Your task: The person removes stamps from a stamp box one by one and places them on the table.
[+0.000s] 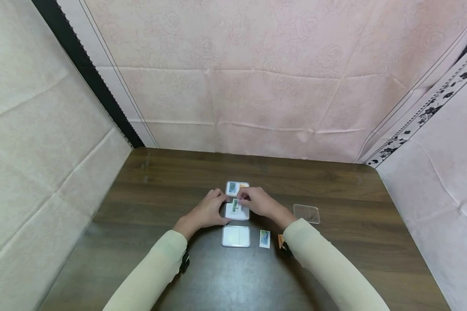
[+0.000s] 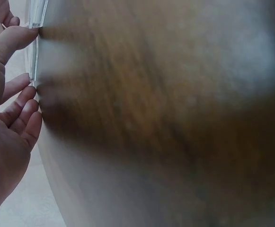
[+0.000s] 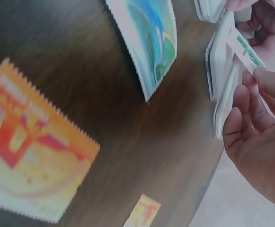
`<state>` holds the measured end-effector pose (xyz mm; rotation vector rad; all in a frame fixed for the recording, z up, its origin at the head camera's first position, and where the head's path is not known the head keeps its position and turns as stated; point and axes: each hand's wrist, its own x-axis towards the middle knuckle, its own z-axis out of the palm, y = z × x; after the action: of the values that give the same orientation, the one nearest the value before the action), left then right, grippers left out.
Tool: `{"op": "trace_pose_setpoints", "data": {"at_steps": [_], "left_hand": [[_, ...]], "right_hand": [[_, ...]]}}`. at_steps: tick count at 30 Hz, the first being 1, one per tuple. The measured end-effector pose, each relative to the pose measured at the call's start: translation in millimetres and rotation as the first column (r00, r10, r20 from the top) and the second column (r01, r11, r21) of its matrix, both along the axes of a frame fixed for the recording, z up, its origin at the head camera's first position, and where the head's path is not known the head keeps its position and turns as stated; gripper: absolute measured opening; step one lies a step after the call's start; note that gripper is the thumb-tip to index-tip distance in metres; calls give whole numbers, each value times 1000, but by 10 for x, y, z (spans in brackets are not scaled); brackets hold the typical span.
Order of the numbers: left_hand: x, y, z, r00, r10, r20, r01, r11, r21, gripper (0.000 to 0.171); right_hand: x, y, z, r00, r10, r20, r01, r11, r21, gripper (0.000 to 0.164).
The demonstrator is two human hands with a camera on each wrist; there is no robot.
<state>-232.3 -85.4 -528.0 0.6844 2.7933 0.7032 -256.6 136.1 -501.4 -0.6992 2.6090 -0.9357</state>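
My right hand (image 1: 258,202) pinches a small green-and-white postage stamp (image 1: 235,205) between thumb and finger. The stamp is tilted just over a flat plastic case (image 1: 240,215), the middle one in a column of such cases; its green print also shows in the right wrist view. With thumb at the near left corner and fingers toward the far left corner, my left hand (image 1: 208,211) holds that middle case against the table. In the left wrist view the left thumb (image 2: 21,37) touches the case's edge.
Behind stands a case (image 1: 237,184) with a blue-green and an orange stamp in it. Nearer lies another white-looking case (image 1: 235,237). A blue-green stamp (image 1: 264,239) and orange stamps (image 3: 42,146) lie by my right forearm. Farther right is a clear lid-like piece (image 1: 306,213).
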Motion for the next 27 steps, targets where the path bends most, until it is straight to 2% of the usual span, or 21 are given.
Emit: {"op": "trace_pose_setpoints", "data": {"at_steps": [11,19,27], "left_hand": [[-10,5,22,1000,13,23,-12,1000,-26,64],[-7,5,4,1000,10,19,-10,1000,-22,64],[-3,-2,10,1000,12,24,-12,1000,-22,64]], "right_hand": [[47,229,102,997,-73,30,73,997,-19,4],[96,395,155,998,-67,10,67,997,-34,5],[124,590,103,998,-63,11,63,998,-19,5]]}}
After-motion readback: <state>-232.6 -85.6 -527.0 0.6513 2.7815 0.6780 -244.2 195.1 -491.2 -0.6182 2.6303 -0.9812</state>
